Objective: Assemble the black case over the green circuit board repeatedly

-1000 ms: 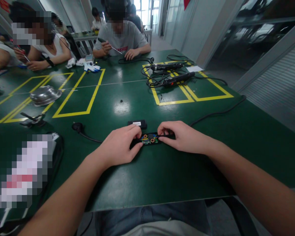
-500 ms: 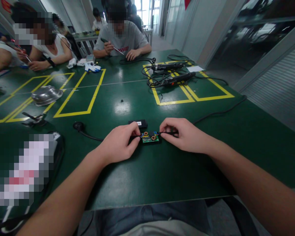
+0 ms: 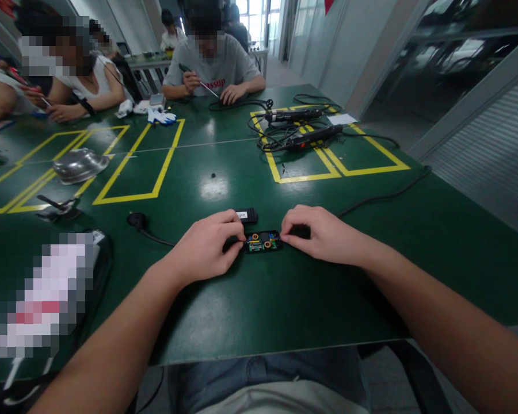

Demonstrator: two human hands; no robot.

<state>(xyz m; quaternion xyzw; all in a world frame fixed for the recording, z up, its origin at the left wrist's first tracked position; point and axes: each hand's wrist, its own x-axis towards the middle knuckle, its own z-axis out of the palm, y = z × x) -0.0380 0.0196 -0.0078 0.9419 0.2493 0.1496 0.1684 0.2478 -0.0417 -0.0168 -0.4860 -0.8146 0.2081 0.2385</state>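
A small green circuit board (image 3: 262, 241) with copper coils sits in a black case half on the green table (image 3: 259, 310). My left hand (image 3: 207, 248) pinches the left end of the board and case. At the right end, my right hand (image 3: 323, 234) pinches the black cable where it joins the board. A second black case half with a white label (image 3: 247, 215) lies just behind my left hand.
A black plug with cord (image 3: 138, 222) lies to the left. A metal bowl (image 3: 80, 165) and a black tool (image 3: 58, 208) are further left. Tangled power tools (image 3: 300, 129) lie in a yellow-taped box at the back right. Other people work at the far end.
The circuit board was lifted slightly out half a second ago; now it sits down inside the black case half. Both hands have closed in on its two ends.
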